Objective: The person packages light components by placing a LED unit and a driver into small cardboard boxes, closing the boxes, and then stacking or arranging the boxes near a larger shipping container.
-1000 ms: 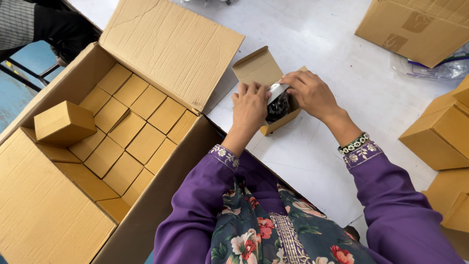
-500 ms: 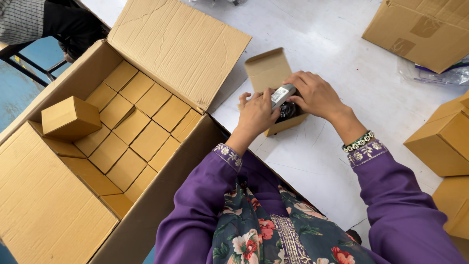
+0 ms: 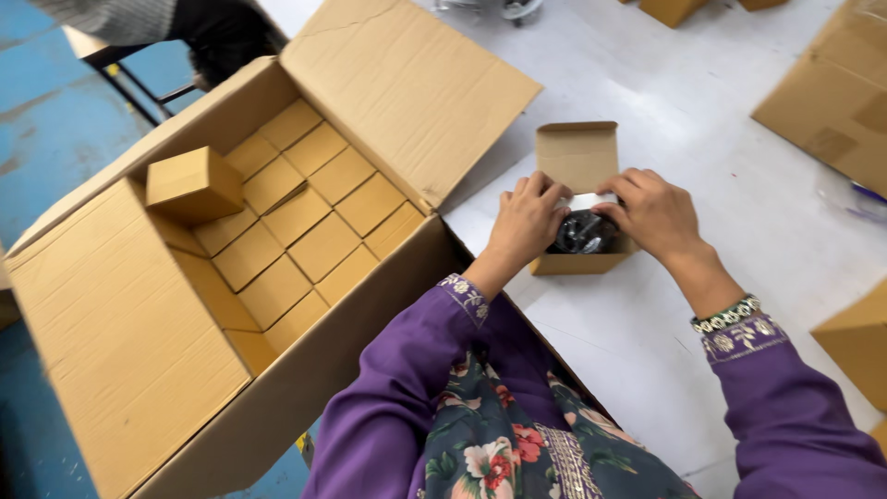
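Cardboard small box w/ black item btwn left hand & right hand, both seemingly gripping it.

Things you can't see well

The dark thing in the small box is partly hidden by both hands. The cardboard boxes on the right are cut off. A blurry object sits at the edge.

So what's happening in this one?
A person in purple sleeves has both hands on a small open cardboard box on a white table. The left hand and right hand press a dark, shiny item into it; the box's lid flap stands up. Beside them, a large carton holds rows of closed small boxes, with one loose box on top.
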